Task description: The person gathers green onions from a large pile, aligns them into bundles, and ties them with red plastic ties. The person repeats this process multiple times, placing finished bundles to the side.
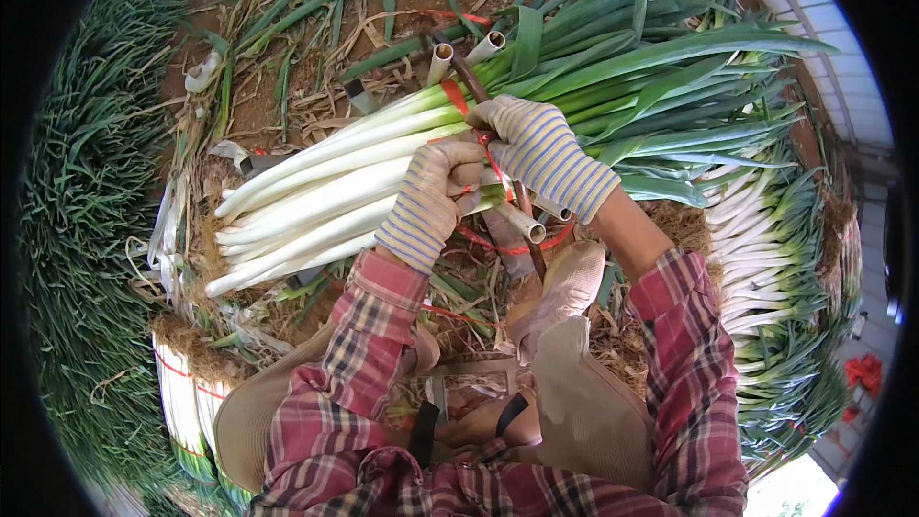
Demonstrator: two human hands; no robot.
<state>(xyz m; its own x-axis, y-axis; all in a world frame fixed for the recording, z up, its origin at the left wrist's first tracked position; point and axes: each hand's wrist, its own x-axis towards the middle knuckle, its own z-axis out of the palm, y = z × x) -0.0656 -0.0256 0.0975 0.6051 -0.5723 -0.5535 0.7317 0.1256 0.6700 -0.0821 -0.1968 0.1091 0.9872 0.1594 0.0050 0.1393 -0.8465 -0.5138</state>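
Note:
A thick bundle of leek-like green onions (323, 179) lies slantwise before me, white stalks and roots to the left, green leaves (660, 86) to the right. It rests in a rack with pale tube ends (531, 231) and a brown rod (470, 79). A red tie (454, 95) crosses the stalks. My left hand (434, 190), in a striped knit glove, is curled in a fist on the near side, pinching the tie. My right hand (542, 147), gloved alike, meets it from the right with fingertips bent at the tie; its palm side is hidden.
Cut leaves and dry husks litter the soil (251, 50). Tied bundles (179, 395) stand at lower left beside a mass of green leaves (93, 194). More green onions (750, 258) are stacked at right, near a white tiled surface (818, 14). A red heap (864, 373) lies beyond.

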